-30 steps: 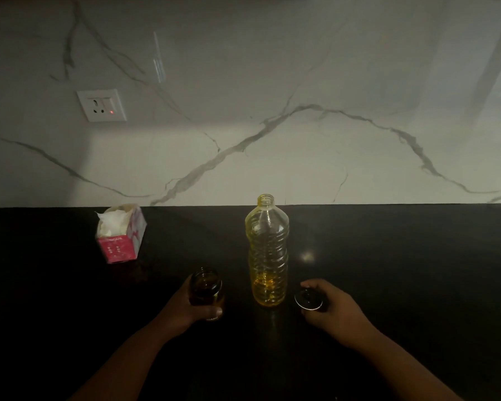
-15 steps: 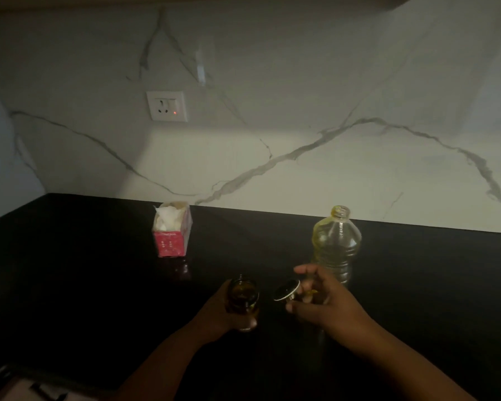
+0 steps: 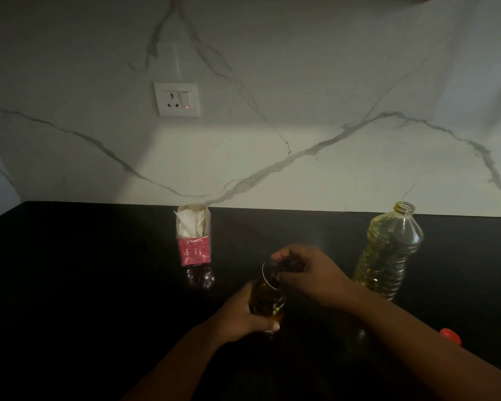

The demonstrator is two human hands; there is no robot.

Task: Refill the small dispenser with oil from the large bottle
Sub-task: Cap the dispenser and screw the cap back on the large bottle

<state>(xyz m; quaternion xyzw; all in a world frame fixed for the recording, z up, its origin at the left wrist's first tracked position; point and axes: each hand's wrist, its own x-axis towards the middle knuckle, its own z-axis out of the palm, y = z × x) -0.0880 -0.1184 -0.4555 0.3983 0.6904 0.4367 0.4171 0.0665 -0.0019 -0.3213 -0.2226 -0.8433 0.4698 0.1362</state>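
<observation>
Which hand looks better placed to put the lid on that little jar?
The right hand: it holds the lid tilted at the jar's mouth. The left hand grips the jar.

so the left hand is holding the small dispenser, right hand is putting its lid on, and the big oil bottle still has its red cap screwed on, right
Not quite: the big oil bottle is uncapped, its neck open in the head view, and a red cap lies on the counter. The rest holds: the left hand grips the small dispenser while the right hand brings the lid to its mouth.
</observation>
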